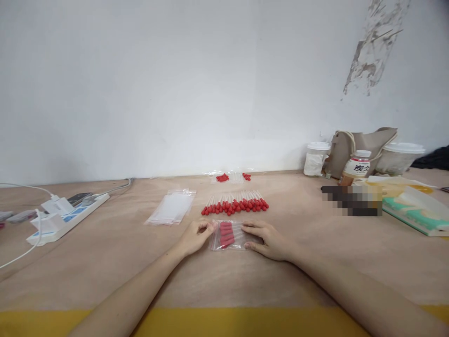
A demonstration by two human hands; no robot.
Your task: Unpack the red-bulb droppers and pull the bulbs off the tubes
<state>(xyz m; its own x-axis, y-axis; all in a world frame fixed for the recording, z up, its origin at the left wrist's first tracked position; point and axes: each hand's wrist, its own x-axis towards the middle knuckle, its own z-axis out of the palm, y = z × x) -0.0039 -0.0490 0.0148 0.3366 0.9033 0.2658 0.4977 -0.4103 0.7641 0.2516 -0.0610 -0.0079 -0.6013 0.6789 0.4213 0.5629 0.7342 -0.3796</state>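
A clear zip bag (240,241) lies flat on the table, with several red-tipped sticks (227,235) inside, their red ends toward its left edge. At that edge my left hand (197,236) pinches the bag between thumb and fingers. My right hand (268,239) rests on the bag's right end, thumb and fingers apart. Just beyond the bag is a row of loose red-tipped sticks (235,206) with pale, clear shafts and red ends facing me. To the left, beyond my left hand, lies a stack of flat zip bags (171,207).
Two clear bags with red pieces (222,178) lie by the wall. A power strip (72,219) with chargers and cables is at left. At right stand a lidded cup (315,159), a drink bottle (355,167), a grey bag (365,142) and a green-and-white packet (416,210).
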